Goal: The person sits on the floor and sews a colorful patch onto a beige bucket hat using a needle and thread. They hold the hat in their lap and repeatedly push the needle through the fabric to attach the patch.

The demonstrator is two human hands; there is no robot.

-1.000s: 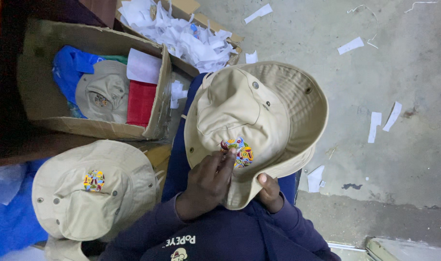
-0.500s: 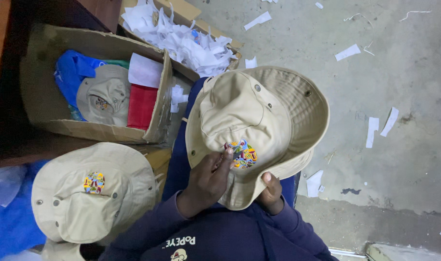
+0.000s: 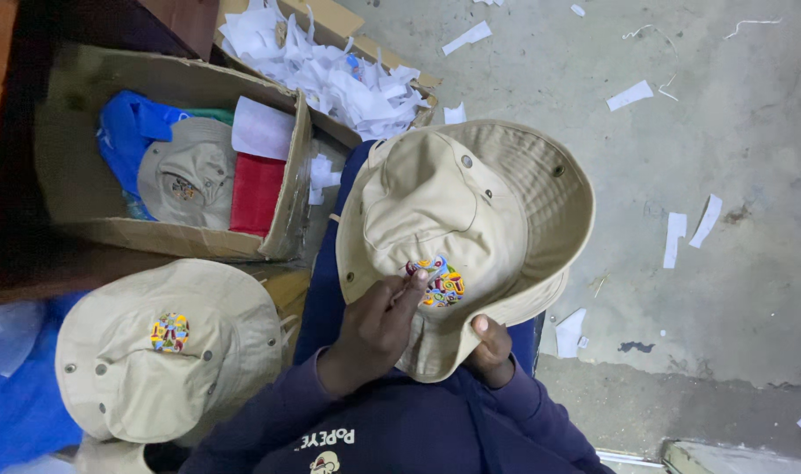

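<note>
Step in hand looks like fixing the badge (image 3: pixel 437 283) to the hat (image 3: pixel 453 219) on the lap. Left hand (image 3: pixel 374 329) fingertips pinch/press badge; right hand (image 3: pixel 491 349) grips brim w/ thumb. Next calls for firm, even pressure.

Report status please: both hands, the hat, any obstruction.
Left hand fingertips on colourful patch at front of beige hat. Right hand grips brim from below. Nothing in the way; second hat apart at left.
</note>
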